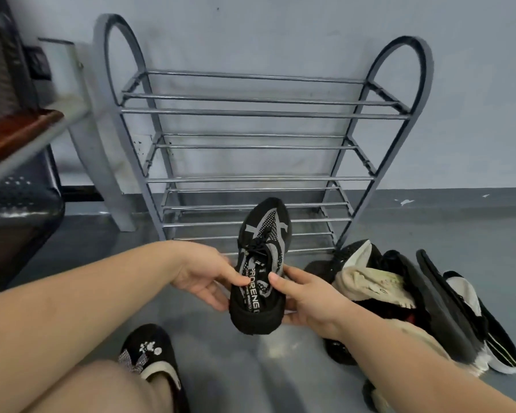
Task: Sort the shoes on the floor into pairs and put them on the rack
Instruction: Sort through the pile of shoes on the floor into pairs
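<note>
Both hands grip black sneaker (261, 263), grey rack (259, 150) shelves bare

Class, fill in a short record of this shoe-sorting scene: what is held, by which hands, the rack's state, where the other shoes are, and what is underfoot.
held item: black knit sneaker with grey stripes and black laces, toe pointing toward the rack
left hand: grips the sneaker's left side, thumb on the tongue
right hand: grips the sneaker's right side and heel
rack: grey metal four-tier shoe rack against the wall, no shoes on it
unsorted shoes: pile of black and cream shoes on the floor at right
worn: black slipper with checked bow
</note>
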Available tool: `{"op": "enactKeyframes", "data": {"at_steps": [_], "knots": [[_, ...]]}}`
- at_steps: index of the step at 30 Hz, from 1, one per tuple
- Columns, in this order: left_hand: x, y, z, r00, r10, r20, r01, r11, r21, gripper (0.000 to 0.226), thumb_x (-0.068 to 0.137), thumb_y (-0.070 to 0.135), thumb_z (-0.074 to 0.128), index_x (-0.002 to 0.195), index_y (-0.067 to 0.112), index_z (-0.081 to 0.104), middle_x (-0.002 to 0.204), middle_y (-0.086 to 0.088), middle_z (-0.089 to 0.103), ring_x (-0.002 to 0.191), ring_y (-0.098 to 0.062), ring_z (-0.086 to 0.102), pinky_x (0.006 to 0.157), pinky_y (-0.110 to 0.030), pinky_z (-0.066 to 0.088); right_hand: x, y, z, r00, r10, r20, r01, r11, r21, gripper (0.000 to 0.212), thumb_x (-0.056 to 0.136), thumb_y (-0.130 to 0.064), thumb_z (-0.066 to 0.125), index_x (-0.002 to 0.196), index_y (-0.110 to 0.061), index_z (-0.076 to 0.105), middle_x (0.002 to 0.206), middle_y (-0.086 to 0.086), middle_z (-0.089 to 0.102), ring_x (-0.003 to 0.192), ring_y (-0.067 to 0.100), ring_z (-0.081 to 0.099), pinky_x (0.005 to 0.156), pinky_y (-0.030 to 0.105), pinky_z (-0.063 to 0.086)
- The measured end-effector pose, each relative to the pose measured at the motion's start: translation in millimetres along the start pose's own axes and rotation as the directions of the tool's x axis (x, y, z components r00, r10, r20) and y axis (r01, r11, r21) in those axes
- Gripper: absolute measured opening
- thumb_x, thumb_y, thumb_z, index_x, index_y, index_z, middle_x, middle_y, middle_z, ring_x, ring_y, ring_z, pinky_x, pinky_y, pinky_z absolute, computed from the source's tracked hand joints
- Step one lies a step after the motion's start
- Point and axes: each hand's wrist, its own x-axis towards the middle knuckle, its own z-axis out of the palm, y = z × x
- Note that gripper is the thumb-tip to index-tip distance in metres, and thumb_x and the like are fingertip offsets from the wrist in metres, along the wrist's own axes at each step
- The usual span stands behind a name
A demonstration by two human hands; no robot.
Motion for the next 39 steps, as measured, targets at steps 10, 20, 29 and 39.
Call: {"op": "enactKeyframes", "data": {"at_steps": [10,20,29,39], "knots": [[84,-131,-56,0.990,-0.136,0.044,0.141,0.979,-0.146,0.026,0.092,0.021,0.057,0.118,0.017,0.057,0.117,-0.006,0.067,0.105,-0.025,0.065,0.088,-0.032,0.053,116,89,40,0.960,0.280,-0.012,-0.280,0.956,-0.086,0.042,0.091,-0.023,0.061,0.130,-0.027,0.048,0.115,0.007,0.068,0.100,0.023,0.066,0.084,0.037,0.055],[163,-198,-53,0.969,-0.232,-0.084,0.185,0.909,-0.373,0.026,0.091,0.028,0.060,0.112,0.012,0.057,0.106,-0.009,0.067,0.093,-0.022,0.064,0.081,-0.031,0.055,182,150,49,0.925,0.310,-0.221,-0.347,0.925,-0.155,0.040,0.094,-0.007,0.054,0.134,-0.006,0.049,0.124,0.016,0.062,0.102,0.021,0.061,0.077,0.015,0.053],[176,-218,-63,0.863,-0.140,-0.486,0.074,0.985,-0.153,0.085,0.090,0.025,0.061,0.152,0.020,0.004,0.153,-0.007,0.031,0.137,-0.023,0.036,0.113,-0.034,0.030,205,146,75,0.942,0.336,-0.014,-0.313,0.861,-0.402,0.052,0.098,-0.015,0.048,0.147,-0.015,0.029,0.124,-0.007,0.048,0.113,0.008,0.046,0.084,0.002,0.035],[136,-158,-49,0.883,0.253,-0.396,0.181,0.595,0.783,0.083,0.094,0.038,0.047,0.150,0.016,-0.010,0.159,-0.005,-0.017,0.147,-0.020,-0.008,0.120,-0.034,0.004,152,129,35,0.991,0.135,0.020,0.000,0.146,-0.989,0.076,0.096,-0.050,0.039,0.152,-0.026,-0.006,0.161,0.004,-0.009,0.148,0.022,-0.004,0.119,0.039,0.009]]}}
